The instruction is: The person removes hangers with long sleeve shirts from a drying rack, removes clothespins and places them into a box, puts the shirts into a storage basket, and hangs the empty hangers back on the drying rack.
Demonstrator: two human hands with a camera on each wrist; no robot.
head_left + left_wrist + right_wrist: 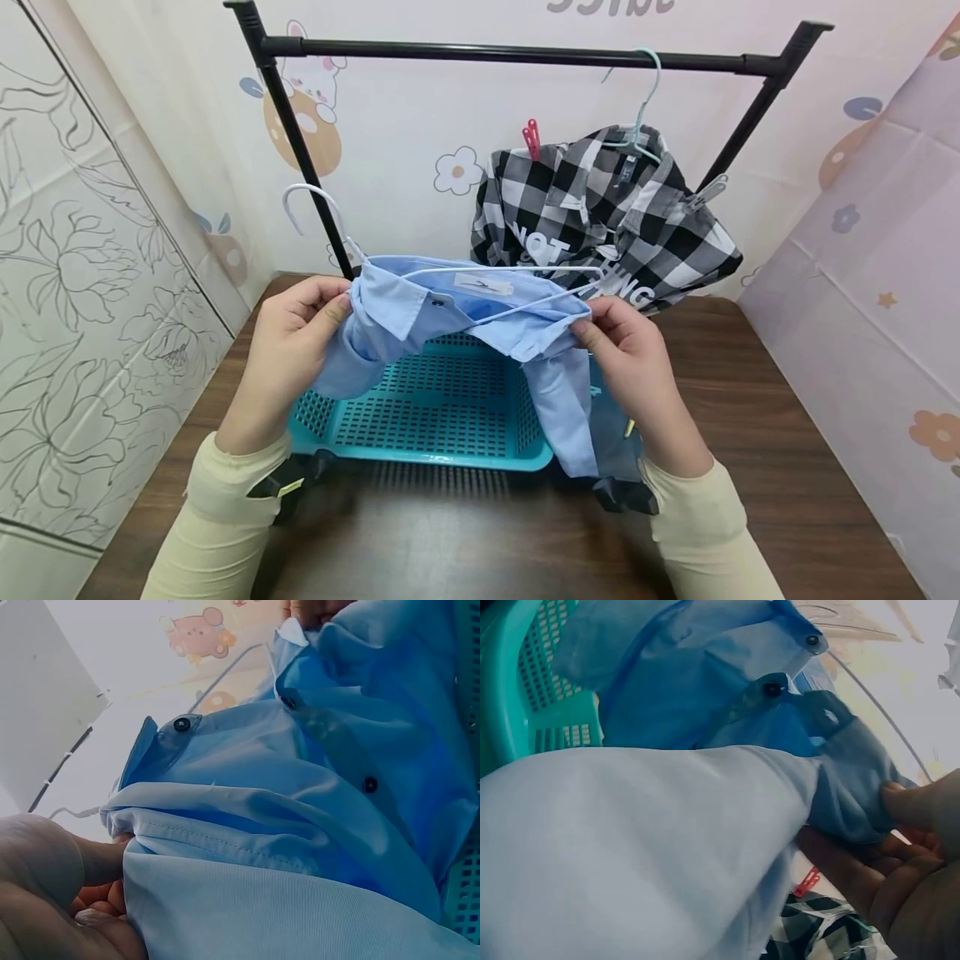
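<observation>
A light blue buttoned shirt (393,304) is held up over the basket, its collar toward the top. My left hand (296,346) pinches the shirt's left shoulder between thumb and fingers. On the other side my right hand (630,350) grips the right shoulder; the right wrist view shows its thumb on the cloth (855,780). A white hanger (517,269) lies partly within the neck opening. Its hook stands out at upper left, and one corner shows near my right hand. The rest of the hanger is hidden by the shirt. Dark buttons (181,724) run down the front.
A teal perforated basket (442,457) sits on the brown table (450,542) beneath the shirt. Behind it stands a black rack (487,53). From its bar hangs a checked shirt (536,187) on a pale green hanger (643,108), with a red clip (532,140) and a grey clip (707,193).
</observation>
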